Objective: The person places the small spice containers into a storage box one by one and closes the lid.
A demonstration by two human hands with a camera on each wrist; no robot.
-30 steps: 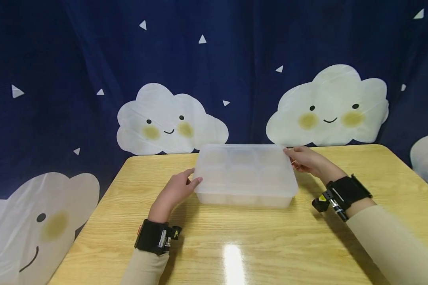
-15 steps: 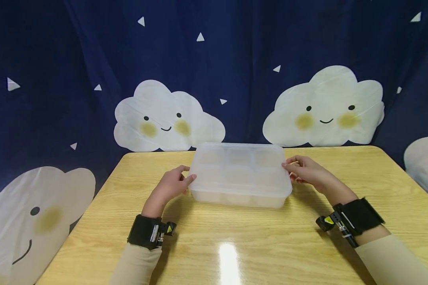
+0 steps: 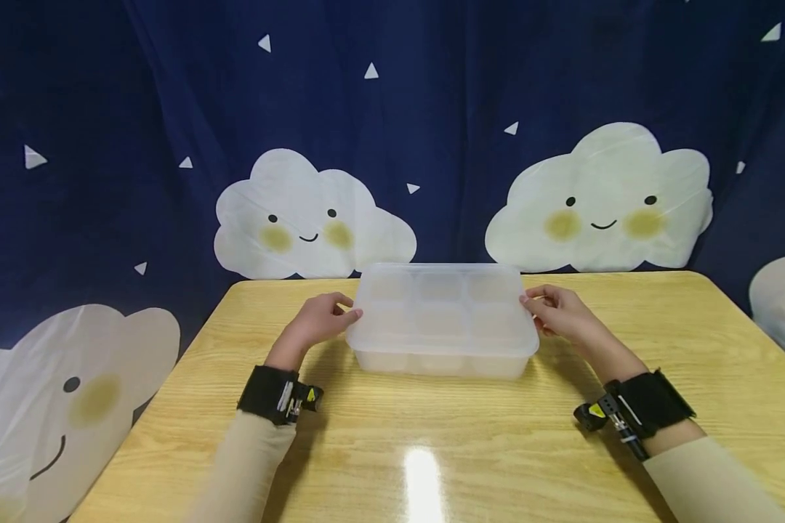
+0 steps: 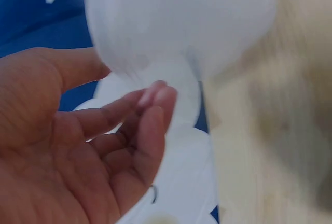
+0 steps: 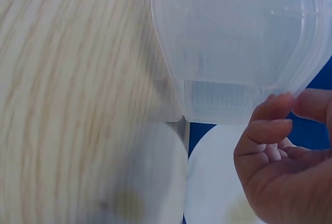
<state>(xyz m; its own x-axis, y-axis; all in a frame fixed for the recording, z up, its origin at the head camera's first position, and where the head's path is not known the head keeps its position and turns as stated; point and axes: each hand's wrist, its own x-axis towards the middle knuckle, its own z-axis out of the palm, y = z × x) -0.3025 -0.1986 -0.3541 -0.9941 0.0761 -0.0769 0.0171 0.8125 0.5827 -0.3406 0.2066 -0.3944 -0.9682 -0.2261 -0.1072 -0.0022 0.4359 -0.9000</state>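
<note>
A translucent white plastic box (image 3: 441,359) with a lid (image 3: 443,309) lies on the table; the outlines of several compartments show through the lid. At its left end is my left hand (image 3: 320,318), thumb tip right at the lid's edge. In the left wrist view the other fingers (image 4: 150,136) curl loosely, apart from the box. My right hand (image 3: 559,312) pinches the lid's right rim between thumb and forefinger. From the right wrist view, the box's end wall (image 5: 228,32) stands above these fingertips, remaining fingers bent below.
The wooden table (image 3: 497,450) extends around the box, its far edge close behind it. Beyond hangs a dark blue curtain (image 3: 445,131) printed with white clouds and small triangles. Both wrists wear black straps (image 3: 654,407) with small cameras.
Over the last second the right hand has slid from the lid's back right corner down its right rim. The left hand has moved slightly farther back along the left end. The lid stays on.
</note>
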